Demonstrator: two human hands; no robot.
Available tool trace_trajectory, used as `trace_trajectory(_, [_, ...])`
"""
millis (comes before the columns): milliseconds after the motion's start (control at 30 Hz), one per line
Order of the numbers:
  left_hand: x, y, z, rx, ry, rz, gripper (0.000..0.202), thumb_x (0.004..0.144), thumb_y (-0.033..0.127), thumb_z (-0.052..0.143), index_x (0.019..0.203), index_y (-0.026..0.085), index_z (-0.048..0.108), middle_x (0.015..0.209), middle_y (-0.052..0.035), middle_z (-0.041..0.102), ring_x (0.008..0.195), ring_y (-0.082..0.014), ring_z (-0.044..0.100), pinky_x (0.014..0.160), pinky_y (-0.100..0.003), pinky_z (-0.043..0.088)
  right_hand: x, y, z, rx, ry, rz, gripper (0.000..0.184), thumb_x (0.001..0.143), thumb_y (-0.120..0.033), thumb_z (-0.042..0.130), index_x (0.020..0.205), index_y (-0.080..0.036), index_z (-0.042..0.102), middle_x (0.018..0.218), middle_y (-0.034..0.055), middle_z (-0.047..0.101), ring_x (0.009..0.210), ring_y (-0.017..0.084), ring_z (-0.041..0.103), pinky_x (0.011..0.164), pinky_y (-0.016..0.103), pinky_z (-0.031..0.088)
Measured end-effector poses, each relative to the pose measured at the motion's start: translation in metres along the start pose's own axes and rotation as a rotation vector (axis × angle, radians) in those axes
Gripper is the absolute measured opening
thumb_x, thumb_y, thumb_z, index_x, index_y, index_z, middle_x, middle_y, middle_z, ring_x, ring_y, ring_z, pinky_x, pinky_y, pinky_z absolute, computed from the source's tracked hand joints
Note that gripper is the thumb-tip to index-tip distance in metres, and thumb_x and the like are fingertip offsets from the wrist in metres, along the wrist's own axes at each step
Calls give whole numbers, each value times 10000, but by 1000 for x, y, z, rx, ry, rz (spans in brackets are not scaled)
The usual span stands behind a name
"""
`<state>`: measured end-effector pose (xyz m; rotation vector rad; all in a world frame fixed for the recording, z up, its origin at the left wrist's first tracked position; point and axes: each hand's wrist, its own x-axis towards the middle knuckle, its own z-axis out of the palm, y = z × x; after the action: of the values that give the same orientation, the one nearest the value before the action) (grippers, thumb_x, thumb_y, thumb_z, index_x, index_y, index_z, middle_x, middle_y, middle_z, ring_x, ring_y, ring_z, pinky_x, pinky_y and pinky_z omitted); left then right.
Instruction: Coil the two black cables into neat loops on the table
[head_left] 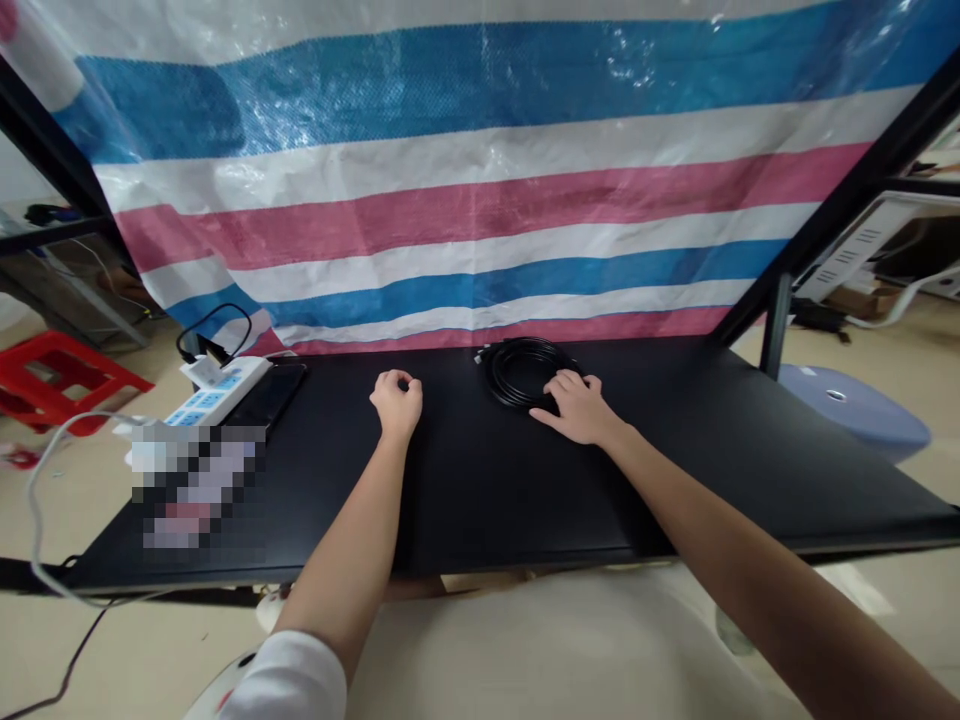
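A coil of black cable (517, 398) lies flat on the black tabletop, with its plug ends at the coil's upper left. My right hand (577, 405) rests over the coil's near right part. Its fingers curl over the loops toward the middle, and the thumb stretches left along the near side. That hand covers part of the coil. To the left of the cable, my left hand (397, 400) is just above the tabletop, apart from the coil. Its fingers are curled in toward the thumb; whether something small is inside them is hidden.
A white power strip (217, 392) with plugs stands on the table's left side, beside a black phone (274, 395) and a blurred-out item (202, 490). Striped plastic sheeting (480, 200) hangs behind the table. A red stool (71, 375) stands left, a bluish-purple stool (847, 405) right.
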<state>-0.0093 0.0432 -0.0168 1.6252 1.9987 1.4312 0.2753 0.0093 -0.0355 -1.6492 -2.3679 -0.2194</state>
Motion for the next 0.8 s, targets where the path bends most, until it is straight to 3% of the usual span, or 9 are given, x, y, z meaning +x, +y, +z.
trace_trajectory(167, [-1,2,-1,-20,-26,-2,126,631,175,537,541,238,474,743,-30,593,840,-241,607,837,-392,464,-8,21,0,118,51,44,342,849,-479,472,947,-195,636,1044,145,648,1143,317,493,862,463,341])
trace_trajectory(267, [-1,1,-1,-38,-30,9,130,629,178,542,540,240,471,737,-28,589,834,-240,607,837,-390,469,0,22,-3,229,181,149,271,855,-412,448,897,-232,646,1019,103,660,1106,288,521,881,452,336])
trace_trajectory(400, [-1,0,-1,-51,-38,2,132,629,179,544,543,241,464,732,-26,583,823,-229,602,837,-372,476,23,21,-13,318,464,518,256,829,-347,427,847,-207,641,960,118,657,984,278,553,850,437,378])
trace_trajectory(467, [-1,1,-2,-58,-41,-7,134,627,179,541,541,242,460,726,-26,582,811,-226,598,837,-369,479,33,19,-17,321,534,706,241,790,-323,451,845,-184,640,924,136,654,949,295,555,825,454,398])
trace_trajectory(600, [-1,3,-2,-63,-41,-32,122,623,174,528,546,241,461,720,-30,588,809,-226,600,841,-370,479,41,17,-18,332,484,889,206,714,-299,528,805,-171,661,887,147,666,921,318,578,815,483,434])
trace_trajectory(800, [0,1,1,-79,-58,-47,108,625,176,521,555,240,469,692,-23,598,817,-229,614,846,-377,481,36,24,-12,401,304,952,197,664,-253,596,819,-181,696,796,128,669,802,297,626,737,429,490])
